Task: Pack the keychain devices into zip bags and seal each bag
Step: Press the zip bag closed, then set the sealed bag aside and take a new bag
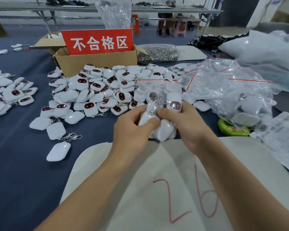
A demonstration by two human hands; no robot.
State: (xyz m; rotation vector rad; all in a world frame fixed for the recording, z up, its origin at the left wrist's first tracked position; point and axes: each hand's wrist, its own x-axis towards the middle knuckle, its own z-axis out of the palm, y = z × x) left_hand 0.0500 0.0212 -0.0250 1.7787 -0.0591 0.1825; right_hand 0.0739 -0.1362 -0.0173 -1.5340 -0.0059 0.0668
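That zip bag [158, 90] looks stuffed, and that is my worry. With devices bulging so high, a clasp could catch in the red zip strip [158, 80] and leave the seal half closed, or a hard squeeze could push one out of the top. I can't tell from here whether the strip is pressed shut. The bag stands upright over the counter [15, 155], just in front of the loose heap of keychain devices [97, 90]. Both hands grip its lower half: the left hand [132, 129] has its fingers [150, 124] curled tight round one side, and the right hand [185, 124] is wrapped round the other, nearly meeting in the middle.
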